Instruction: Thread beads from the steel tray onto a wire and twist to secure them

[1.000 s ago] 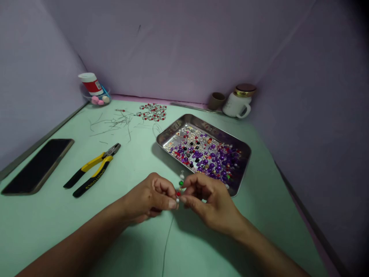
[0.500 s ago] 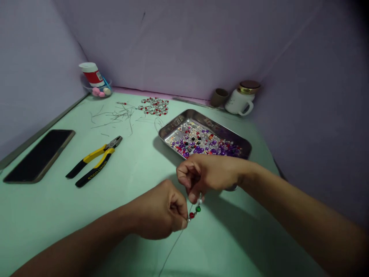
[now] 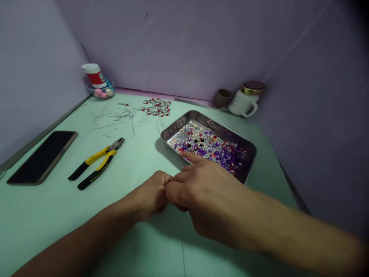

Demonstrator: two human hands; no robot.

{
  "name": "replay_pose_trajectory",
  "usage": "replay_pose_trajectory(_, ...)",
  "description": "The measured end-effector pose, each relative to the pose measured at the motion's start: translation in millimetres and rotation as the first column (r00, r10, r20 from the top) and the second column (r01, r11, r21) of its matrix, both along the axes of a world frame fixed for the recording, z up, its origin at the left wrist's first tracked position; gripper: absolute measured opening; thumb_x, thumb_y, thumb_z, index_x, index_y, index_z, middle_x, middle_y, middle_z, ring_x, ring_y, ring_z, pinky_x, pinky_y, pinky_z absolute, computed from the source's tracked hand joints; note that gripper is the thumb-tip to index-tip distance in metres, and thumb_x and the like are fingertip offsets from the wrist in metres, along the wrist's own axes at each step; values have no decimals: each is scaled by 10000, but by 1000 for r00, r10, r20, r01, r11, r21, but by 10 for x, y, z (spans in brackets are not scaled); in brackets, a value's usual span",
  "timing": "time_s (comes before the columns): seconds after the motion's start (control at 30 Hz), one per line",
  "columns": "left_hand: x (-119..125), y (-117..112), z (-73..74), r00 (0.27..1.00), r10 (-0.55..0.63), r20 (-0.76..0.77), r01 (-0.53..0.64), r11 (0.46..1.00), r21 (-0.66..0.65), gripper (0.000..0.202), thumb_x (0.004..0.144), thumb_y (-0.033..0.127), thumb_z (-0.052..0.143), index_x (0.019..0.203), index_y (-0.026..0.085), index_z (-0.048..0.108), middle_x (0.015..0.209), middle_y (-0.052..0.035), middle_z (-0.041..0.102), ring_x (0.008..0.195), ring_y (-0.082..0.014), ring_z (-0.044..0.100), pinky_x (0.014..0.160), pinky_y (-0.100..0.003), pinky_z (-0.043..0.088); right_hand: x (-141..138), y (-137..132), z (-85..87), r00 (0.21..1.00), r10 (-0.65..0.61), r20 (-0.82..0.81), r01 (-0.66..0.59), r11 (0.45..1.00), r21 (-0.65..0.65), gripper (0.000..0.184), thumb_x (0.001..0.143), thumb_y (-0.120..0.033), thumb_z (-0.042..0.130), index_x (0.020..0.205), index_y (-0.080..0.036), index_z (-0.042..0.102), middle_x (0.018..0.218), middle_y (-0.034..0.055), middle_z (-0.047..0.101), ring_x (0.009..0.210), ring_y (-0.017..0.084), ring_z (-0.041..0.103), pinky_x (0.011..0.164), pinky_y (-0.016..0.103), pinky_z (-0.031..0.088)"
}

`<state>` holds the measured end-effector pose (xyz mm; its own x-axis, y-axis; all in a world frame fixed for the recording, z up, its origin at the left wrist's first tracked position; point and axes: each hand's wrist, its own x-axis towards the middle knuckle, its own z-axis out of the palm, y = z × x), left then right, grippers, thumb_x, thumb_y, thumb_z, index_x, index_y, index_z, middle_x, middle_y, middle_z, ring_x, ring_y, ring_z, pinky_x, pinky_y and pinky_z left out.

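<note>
My left hand (image 3: 154, 194) is closed low over the table's middle, its fingertips tucked behind the other hand. Pressed up against it, my right hand (image 3: 201, 192) has thumb and fingers pinched together, with one finger stretched out toward the tray's near rim. A thin wire (image 3: 183, 254) trails down from beneath the two hands toward the near edge. The beads strung on it are hidden by my fingers. Just beyond the right hand lies a metal tray (image 3: 250, 154) of loose purple, red, black and pearly beads (image 3: 221, 152).
Yellow-and-black pliers (image 3: 98, 163) and a phone (image 3: 43, 156) lie at left. Farther back are wire pieces (image 3: 123, 115) and a red-beaded chain (image 3: 155, 107). A bowl with a white-and-red bottle (image 3: 95, 75), a brown cup (image 3: 221, 98) and a lidded mug (image 3: 243, 100) stand along the wall.
My right hand has turned over and come left and nearer, against the left hand, which moved slightly up and left. The red and green beads on the wire are now covered.
</note>
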<state>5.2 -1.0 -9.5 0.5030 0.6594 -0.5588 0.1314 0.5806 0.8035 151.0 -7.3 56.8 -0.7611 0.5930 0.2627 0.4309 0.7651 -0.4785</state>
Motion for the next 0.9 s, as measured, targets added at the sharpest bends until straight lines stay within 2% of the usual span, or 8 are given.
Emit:
replay_pose_trajectory(0.1, -44, 81, -43, 994, -2, 106, 15, 993, -120, 129, 534, 147, 592, 484, 152, 473, 362, 106, 262, 332, -10, 119, 341, -194, 57, 102, -167, -227, 997, -77, -9, 78, 993, 92, 286, 535, 15, 386, 622, -228, 508, 557, -20, 524, 526, 137, 453, 979, 481, 298)
replay_pose_trajectory(0.23, -80, 156, -73, 962, 68, 265, 22, 947, -320, 143, 515, 124, 675, 552, 125, 537, 363, 114, 296, 310, 14, 94, 294, -143, 59, 207, -287, -491, 991, -134, -14, 134, 968, 212, 247, 634, 18, 399, 612, -210, 490, 592, 5, 529, 559, 147, 439, 993, 510, 289)
replay_pose_trajectory(0.3, -89, 176, -75, 948, 99, 304, 16, 935, -355, 108, 514, 83, 670, 562, 102, 574, 357, 100, 338, 298, 20, 107, 275, -126, 68, 226, -329, -574, 989, -128, -77, 144, 956, 254, 262, 669, 30, 396, 602, -207, 487, 603, 8, 542, 555, 139, 441, 992, 502, 307)
replay_pose_trajectory(0.43, -101, 205, -55, 929, 132, 347, 18, 917, -399, 78, 527, 54, 662, 584, 80, 617, 364, 83, 383, 291, 30, 104, 256, -105, 77, 223, -359, -659, 968, -161, -190, 206, 946, 250, 253, 710, -1, 412, 632, -222, 508, 626, 0, 560, 572, 138, 467, 985, 508, 326)
replay_pose_trajectory(0.53, -112, 214, -37, 917, 167, 363, 1, 908, -420, 95, 515, 37, 666, 588, 76, 620, 422, 53, 462, 299, 39, 114, 256, -97, 83, 224, -334, -667, 960, -197, -197, 243, 938, 247, 243, 716, -14, 425, 646, -221, 532, 609, 1, 553, 578, 140, 477, 983, 511, 332)
replay_pose_trajectory(0.7, -102, 180, -48, 922, 199, 332, -48, 910, -413, 105, 518, 30, 676, 580, 86, 613, 419, 57, 452, 299, 36, 135, 260, -98, 92, 256, -333, -687, 958, -197, -210, 246, 939, 240, 246, 719, -7, 418, 648, -208, 542, 613, 9, 561, 572, 139, 473, 982, 512, 337)
replay_pose_trajectory(0.9, -24, 125, -49, 911, 261, 320, -110, 900, -421, 101, 522, 33, 660, 564, 91, 588, 534, -2, 574, 295, 45, 150, 260, -96, 95, 236, -404, -853, 905, -210, -370, 315, 915, 251, 213, 746, -26, 455, 637, -202, 507, 653, -2, 584, 575, 118, 497, 969, 528, 342)
